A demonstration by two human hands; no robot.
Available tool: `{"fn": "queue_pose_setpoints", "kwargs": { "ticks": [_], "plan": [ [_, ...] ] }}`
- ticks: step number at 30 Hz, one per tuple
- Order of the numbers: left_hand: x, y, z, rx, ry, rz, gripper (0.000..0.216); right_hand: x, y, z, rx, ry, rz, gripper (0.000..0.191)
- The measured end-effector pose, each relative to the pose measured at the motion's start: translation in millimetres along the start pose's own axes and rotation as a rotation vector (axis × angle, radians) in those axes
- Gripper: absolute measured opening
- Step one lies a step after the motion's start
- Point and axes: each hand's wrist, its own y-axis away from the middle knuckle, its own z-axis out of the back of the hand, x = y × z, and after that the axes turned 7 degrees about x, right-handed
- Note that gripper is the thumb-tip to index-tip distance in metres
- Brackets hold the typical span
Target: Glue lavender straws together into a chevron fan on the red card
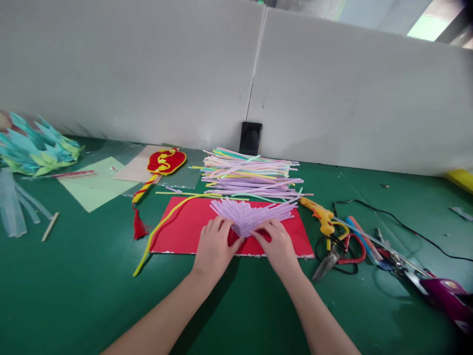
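A fan-shaped weave of lilac paper strips [245, 215] lies over a red board [177, 231], its loose ends spreading up to both sides. My left hand [215, 242] is closed at the lower left edge of the weave, thumb and fingers pinching it. From the other side my right hand [274, 240] pinches the weave near its lower point. A yellow strip [158, 231] curves across the board's left part. Just behind the board lies a pile of pastel strips [251, 172] in lilac, pink, yellow and green.
Left of the board lie a red-and-yellow fan ornament [166, 161], green paper [96, 185] and a turquoise paper craft [40, 148]. To the right are a yellow glue gun [321, 217], scissors [328, 264] and a black cord [391, 209]. A phone [251, 138] leans on the grey partition [129, 74].
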Motion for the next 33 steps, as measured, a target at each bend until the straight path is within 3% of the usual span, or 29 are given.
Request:
{"fn": "queue_pose_setpoints", "kwargs": {
  "ticks": [13,33],
  "plan": [
    [5.8,-0.8,-5.2,-0.113,-0.086,0.062,0.03,3.4,-0.1,1.1,-0.001,0.044,0.012,0.005],
    [6.2,0.5,-8.3,-0.043,-0.065,0.111,0.035,4.6,0.6,1.7,0.012,0.049,0.009,0.008]
  ]
}}
